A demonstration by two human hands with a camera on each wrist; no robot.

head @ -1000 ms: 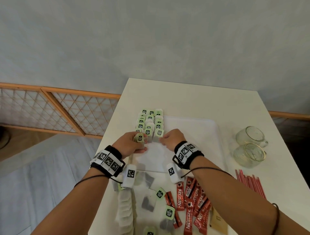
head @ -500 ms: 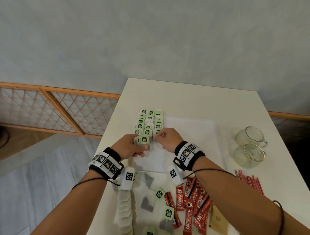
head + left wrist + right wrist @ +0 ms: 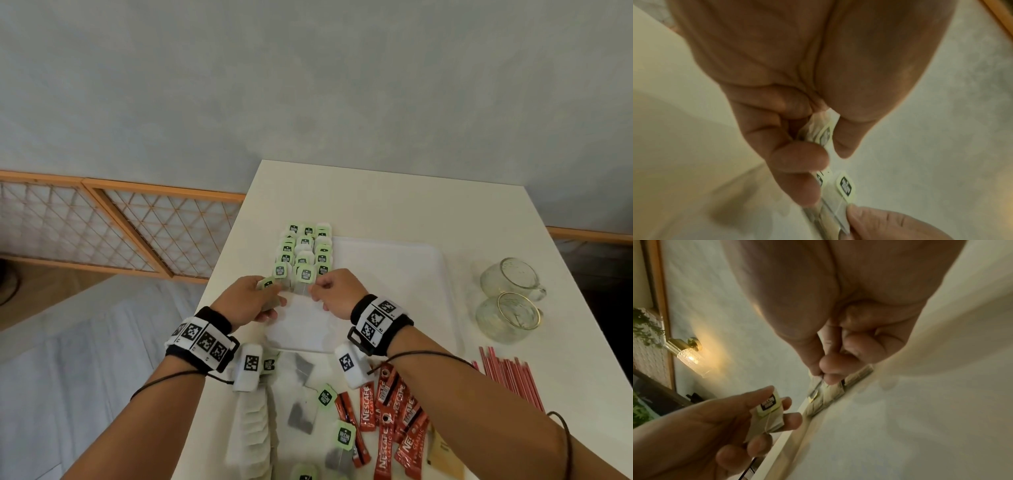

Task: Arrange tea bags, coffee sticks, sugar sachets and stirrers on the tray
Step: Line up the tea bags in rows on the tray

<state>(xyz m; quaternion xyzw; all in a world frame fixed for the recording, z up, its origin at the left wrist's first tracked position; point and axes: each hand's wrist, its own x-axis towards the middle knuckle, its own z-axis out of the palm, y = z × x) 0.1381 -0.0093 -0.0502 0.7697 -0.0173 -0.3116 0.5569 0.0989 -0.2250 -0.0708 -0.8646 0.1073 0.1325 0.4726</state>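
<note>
A white tabletop (image 3: 394,202) carries a white tray (image 3: 394,274). Along the tray's left edge lie overlapping rows of tea bags (image 3: 305,250) with green tags. At the near end of the rows, the left hand (image 3: 245,301) grips a small bundle of tea bags between curled fingers (image 3: 799,155) and thumb. Just beside it, the right hand (image 3: 337,294) pinches the nearest bag in the rows. Nearer the person, loose tea bags (image 3: 301,411) lie on the tabletop, then red coffee sticks (image 3: 394,421) printed "NESCAFE CLASSIC". Farther right lie red stirrers (image 3: 510,377), with two glass cups (image 3: 507,301) beyond them, off the tray.
</note>
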